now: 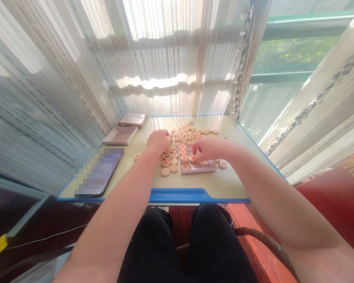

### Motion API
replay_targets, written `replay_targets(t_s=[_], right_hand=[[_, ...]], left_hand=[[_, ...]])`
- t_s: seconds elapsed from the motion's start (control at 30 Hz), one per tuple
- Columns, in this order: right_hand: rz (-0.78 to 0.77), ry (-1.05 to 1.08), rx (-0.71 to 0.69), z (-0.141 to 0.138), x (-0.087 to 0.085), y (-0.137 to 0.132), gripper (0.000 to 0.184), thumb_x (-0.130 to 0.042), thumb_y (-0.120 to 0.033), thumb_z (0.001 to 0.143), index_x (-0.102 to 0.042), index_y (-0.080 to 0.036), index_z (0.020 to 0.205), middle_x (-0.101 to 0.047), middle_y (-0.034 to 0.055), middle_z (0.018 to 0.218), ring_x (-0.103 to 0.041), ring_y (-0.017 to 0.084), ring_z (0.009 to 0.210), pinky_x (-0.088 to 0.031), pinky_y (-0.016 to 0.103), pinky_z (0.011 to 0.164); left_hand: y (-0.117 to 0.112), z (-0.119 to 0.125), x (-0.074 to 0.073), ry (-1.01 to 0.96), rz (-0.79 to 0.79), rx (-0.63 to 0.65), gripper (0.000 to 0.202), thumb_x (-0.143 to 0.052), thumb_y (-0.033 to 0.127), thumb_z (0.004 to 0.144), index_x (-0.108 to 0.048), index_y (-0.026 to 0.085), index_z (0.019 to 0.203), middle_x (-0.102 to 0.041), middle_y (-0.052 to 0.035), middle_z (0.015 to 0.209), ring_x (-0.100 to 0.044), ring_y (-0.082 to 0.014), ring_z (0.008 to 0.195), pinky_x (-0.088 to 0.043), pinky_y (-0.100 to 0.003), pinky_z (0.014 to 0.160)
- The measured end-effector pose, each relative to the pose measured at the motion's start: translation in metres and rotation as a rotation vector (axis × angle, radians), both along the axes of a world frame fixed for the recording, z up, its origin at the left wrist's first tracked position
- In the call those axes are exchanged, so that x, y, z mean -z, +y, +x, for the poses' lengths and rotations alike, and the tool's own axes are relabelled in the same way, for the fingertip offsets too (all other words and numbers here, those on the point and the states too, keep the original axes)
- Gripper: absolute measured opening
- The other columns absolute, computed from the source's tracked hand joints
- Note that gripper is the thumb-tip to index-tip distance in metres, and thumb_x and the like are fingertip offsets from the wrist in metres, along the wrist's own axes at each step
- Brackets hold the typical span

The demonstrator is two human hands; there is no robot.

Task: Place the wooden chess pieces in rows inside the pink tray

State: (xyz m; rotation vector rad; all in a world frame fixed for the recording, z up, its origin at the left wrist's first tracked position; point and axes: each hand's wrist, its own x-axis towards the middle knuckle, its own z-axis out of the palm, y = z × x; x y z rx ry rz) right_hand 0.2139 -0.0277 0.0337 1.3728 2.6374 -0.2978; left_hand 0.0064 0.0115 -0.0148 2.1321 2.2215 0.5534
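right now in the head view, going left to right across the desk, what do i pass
phone with a pixelated screen → lone wooden xiangqi piece → left hand → shallow tray holding xiangqi pieces → second lone xiangqi piece

xiangqi pieces [181, 135]: round pale-wood discs, red characters uppermost, lying flat. most sit in a loose scatter on the tabletop [224, 184]; a few lie inside one shallow, low-rimmed, pinkish rectangular tray [197, 170].
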Motion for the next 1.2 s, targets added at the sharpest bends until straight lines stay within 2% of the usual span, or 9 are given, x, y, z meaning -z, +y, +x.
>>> replay_targets(t_s=[0.2, 0.33, 0.4, 0.5, 0.6, 0.8, 0.97, 1.2], right_hand=[[0.032, -0.001, -0.014, -0.0022, 0.0012, -0.0016, 0.028, -0.059, -0.041, 0.07, -0.071, -0.025, 0.091, -0.069, 0.0035, 0.083, -0.059, 0.018, 0.07, -0.035, 0.027, 0.055], [-0.004, 0.028, -0.04, 0.001, 0.0029, -0.0004, 0.038, -0.059, -0.035, 0.069, -0.066, -0.031, 0.107, -0.069, 0.0009, 0.088, -0.059, 0.016, 0.07, -0.035, 0.026, 0.055], [-0.007, 0.025, -0.024, 0.0005, 0.0037, -0.0012, 0.044, -0.06, -0.037, 0.069, -0.064, -0.031, 0.112, -0.069, 0.0012, 0.089, -0.06, 0.016, 0.07, -0.035, 0.026, 0.056], [-0.005, -0.007, 0.018, -0.0036, 0.0046, -0.0038, 0.041, -0.06, -0.044, 0.069, -0.065, -0.028, 0.106, -0.069, 0.0023, 0.086, -0.06, 0.018, 0.071, -0.036, 0.027, 0.056], [0.014, -0.021, 0.009, -0.0061, 0.0042, -0.0052, 0.035, -0.06, -0.041, 0.07, -0.067, -0.027, 0.101, -0.069, 0.0025, 0.086, -0.061, 0.019, 0.073, -0.036, 0.027, 0.057], [-0.026, -0.002, -0.01, 0.0008, -0.0008, -0.0055, 0.043, -0.062, -0.039, 0.068, -0.066, -0.026, 0.109, -0.07, 0.0044, 0.09, -0.061, 0.019, 0.073, -0.037, 0.027, 0.057], [0.014, -0.029, 0.011, -0.0012, -0.001, -0.0078, 0.037, -0.06, -0.041, 0.069, -0.069, -0.024, 0.101, -0.07, 0.0055, 0.086, -0.062, 0.021, 0.073, -0.038, 0.028, 0.056], [0.015, -0.048, 0.012, -0.0038, 0.0019, -0.0074, 0.038, -0.059, -0.044, 0.069, -0.07, -0.024, 0.099, -0.071, 0.0053, 0.083, -0.062, 0.021, 0.072, -0.038, 0.028, 0.055]], left_hand=[[0.0007, 0.0012, -0.0002, 0.027, 0.01, 0.0, 0.032, -0.047, 0.037, 0.084, -0.071, 0.021, 0.099, -0.072, -0.0086, 0.097, -0.063, -0.0231, 0.094, -0.049, -0.03, 0.081], [-0.0009, 0.003, -0.0016, 0.026, -0.013, 0.003, 0.031, -0.048, 0.035, 0.083, -0.071, 0.021, 0.1, -0.071, -0.0089, 0.097, -0.063, -0.0236, 0.093, -0.049, -0.032, 0.082], [-0.0016, 0.0029, -0.0019, 0.028, -0.017, 0.016, 0.03, -0.049, 0.033, 0.082, -0.07, 0.021, 0.1, -0.071, -0.0088, 0.098, -0.063, -0.0241, 0.093, -0.05, -0.032, 0.082], [-0.0015, 0.0018, -0.0017, 0.027, -0.011, 0.019, 0.03, -0.051, 0.031, 0.079, -0.07, 0.021, 0.1, -0.071, -0.0082, 0.1, -0.063, -0.024, 0.093, -0.05, -0.033, 0.082], [-0.0007, 0.0013, -0.0015, 0.024, -0.002, 0.009, 0.03, -0.052, 0.032, 0.079, -0.07, 0.022, 0.1, -0.071, -0.0082, 0.1, -0.064, -0.0239, 0.093, -0.05, -0.032, 0.081], [-0.0012, 0.0027, -0.0023, 0.029, -0.018, 0.009, 0.029, -0.05, 0.032, 0.08, -0.071, 0.021, 0.098, -0.071, -0.0084, 0.098, -0.063, -0.0238, 0.093, -0.05, -0.032, 0.081], [-0.0011, 0.0025, -0.0024, 0.018, -0.009, 0.005, 0.029, -0.051, 0.032, 0.08, -0.07, 0.022, 0.099, -0.071, -0.0083, 0.099, -0.064, -0.0238, 0.092, -0.05, -0.032, 0.079], [-0.0007, 0.0035, -0.0027, 0.025, -0.009, 0.013, 0.03, -0.049, 0.032, 0.08, -0.071, 0.021, 0.097, -0.071, -0.0087, 0.095, -0.064, -0.0243, 0.091, -0.05, -0.033, 0.08]])
